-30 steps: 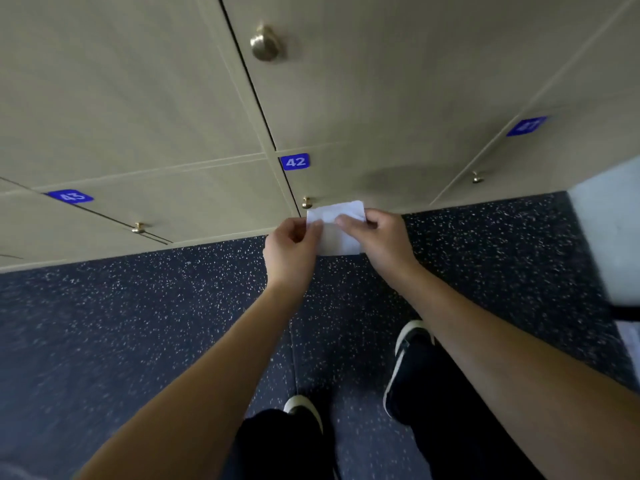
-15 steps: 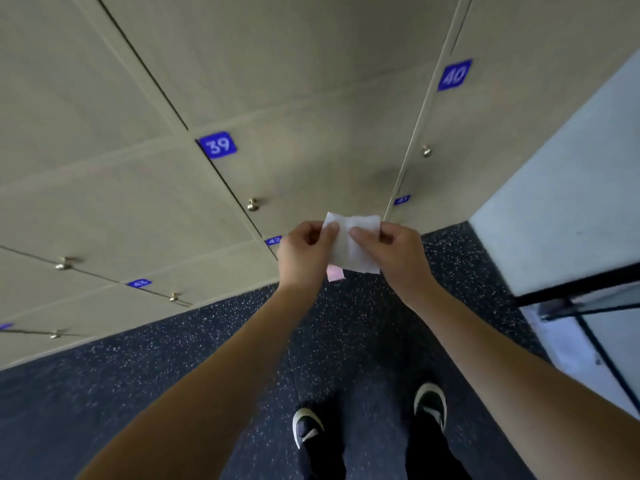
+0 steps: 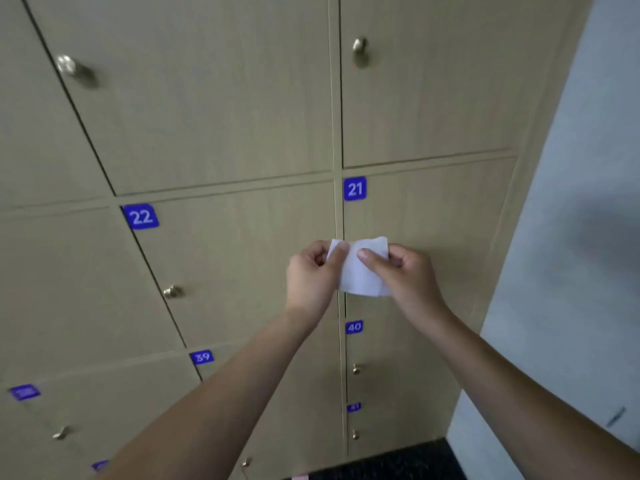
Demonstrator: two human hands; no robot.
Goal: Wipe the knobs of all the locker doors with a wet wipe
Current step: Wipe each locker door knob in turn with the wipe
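— What do the hands hold, head view?
— Left hand [image 3: 311, 278] and right hand [image 3: 401, 275] each pinch the white wet wipe [image 3: 360, 271], fingers closed on its top corners, before locker 21's door [image 3: 433, 216].
— Knobs?
— Nearest knob [image 3: 172, 291] sits left, on locker 22.

Soft, even indoor light, no glare. Knob [image 3: 71, 69] at upper left smears with motion blur. Grey shadow blotch on the wall [image 3: 602, 237] to my right. Wide-angle bend tilts locker seams at edges.

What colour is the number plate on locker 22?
Blue plate with white digits, head view.
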